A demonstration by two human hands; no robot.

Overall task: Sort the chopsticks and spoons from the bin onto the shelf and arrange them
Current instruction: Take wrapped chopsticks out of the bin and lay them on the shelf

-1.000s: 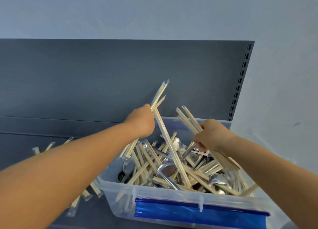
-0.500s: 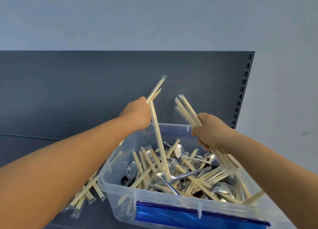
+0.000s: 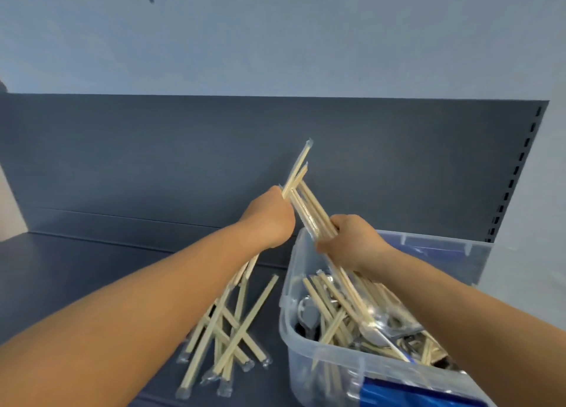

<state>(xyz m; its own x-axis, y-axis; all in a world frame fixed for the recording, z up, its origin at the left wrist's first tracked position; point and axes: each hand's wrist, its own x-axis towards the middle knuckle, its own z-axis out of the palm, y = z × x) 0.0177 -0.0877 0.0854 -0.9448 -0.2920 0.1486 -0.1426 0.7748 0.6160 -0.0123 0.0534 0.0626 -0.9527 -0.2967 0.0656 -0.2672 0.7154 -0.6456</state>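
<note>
Bamboo chopsticks in clear plastic sleeves fill both hands. Left hand (image 3: 271, 220) is curled tight round a fistful of wrapped chopsticks (image 3: 295, 172), tips fanning up and to the right, lower ends trailing under the wrist toward the shelf. Right hand (image 3: 349, 242) grips a second bundle (image 3: 312, 210) whose upper ends cross and touch the left fistful just beside the left knuckles; its lower ends run down past the palm into the bin. Change since half a second ago: both fistfuls have risen off the heap, and the hands, then apart, have closed together just left of the bin's near-left corner. Judgement: the right bundle is being passed into the left, merging one load before set-down. Bin (image 3: 289, 339), clear plastic, sits on the shelf (image 3: 92, 272) at right; inside, more chopsticks (image 3: 333, 311) lie tangled over metal spoons (image 3: 375, 334). Left of the bin, touching nothing in it, a loose crossed pile of sleeved chopsticks (image 3: 228, 339) lies on the shelf, not yet aligned. No spoons seen out of the bin. Sorting partway; arranging still owed.
</note>
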